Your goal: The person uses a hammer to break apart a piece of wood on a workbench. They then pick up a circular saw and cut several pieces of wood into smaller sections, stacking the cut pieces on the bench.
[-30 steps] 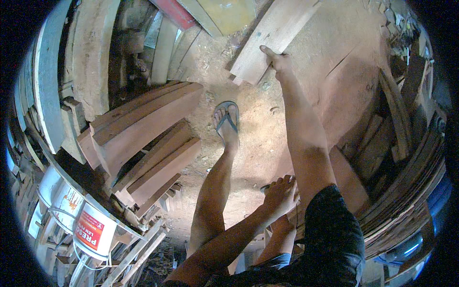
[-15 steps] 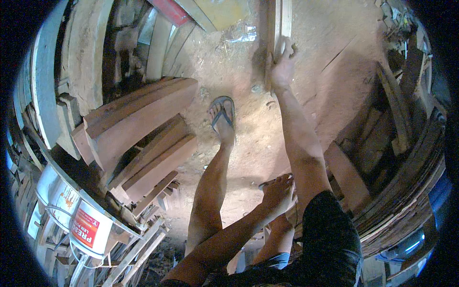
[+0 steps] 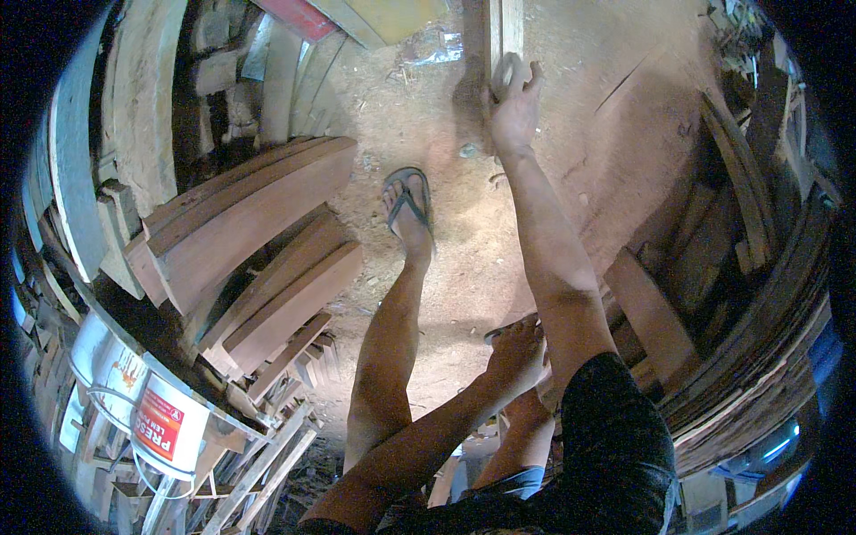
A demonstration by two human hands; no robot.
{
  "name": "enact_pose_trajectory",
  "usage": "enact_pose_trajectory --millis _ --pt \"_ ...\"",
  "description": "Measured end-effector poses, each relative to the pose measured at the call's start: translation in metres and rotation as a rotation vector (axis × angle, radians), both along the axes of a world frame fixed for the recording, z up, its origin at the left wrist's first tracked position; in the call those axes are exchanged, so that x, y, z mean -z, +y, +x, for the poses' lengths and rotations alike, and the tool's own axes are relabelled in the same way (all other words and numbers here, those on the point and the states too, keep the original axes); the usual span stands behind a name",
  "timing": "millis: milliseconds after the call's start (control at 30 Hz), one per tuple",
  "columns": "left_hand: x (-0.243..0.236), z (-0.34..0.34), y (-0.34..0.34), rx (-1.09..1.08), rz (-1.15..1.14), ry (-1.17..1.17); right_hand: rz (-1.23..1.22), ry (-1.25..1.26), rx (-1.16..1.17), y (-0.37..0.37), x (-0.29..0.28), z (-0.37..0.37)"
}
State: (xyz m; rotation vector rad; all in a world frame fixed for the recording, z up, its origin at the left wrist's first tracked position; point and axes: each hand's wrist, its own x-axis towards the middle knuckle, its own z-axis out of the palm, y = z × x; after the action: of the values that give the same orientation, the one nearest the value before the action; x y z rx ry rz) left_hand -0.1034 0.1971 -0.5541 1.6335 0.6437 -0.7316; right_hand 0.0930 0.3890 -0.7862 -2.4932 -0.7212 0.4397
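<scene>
Watching from a distance, I take the sandalled foot (image 3: 410,201) as my landmark and work outward. Behind it and to its right, the left hand (image 3: 515,358) rests about the other leg; its fingers blend with what lies there, so I cannot tell whether they are spread or pressed together. Well behind and left of the foot stands a white bucket (image 3: 169,419) with a red label. Just left of the foot are stacked reddish beams (image 3: 254,218), their ends turned toward it. Ahead of the foot and to its right, the right hand (image 3: 514,116) is at the near end of the board (image 3: 512,22); its fingers look bent round that end, pinching the wood, though their undersides are hidden. The board shows its narrow side to me and runs straight away from the foot, out of view. With it on edge like this, I judge that the thumb should press one face and the fingers the other, the wrist in line with its length, because a long piece held by one end can twist. Were it to tip left, the silvery scrap (image 3: 437,51) ahead of the foot lies on that side. Beyond, ahead and left, lie a red piece (image 3: 294,18) and a yellow panel (image 3: 401,18).
</scene>
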Motion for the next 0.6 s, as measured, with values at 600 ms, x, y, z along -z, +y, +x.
enact_pose_trajectory --millis 600 --pt "-0.006 -0.001 0.01 0.047 0.028 -0.057 -0.133 0.124 0.086 -0.001 0.006 -0.002"
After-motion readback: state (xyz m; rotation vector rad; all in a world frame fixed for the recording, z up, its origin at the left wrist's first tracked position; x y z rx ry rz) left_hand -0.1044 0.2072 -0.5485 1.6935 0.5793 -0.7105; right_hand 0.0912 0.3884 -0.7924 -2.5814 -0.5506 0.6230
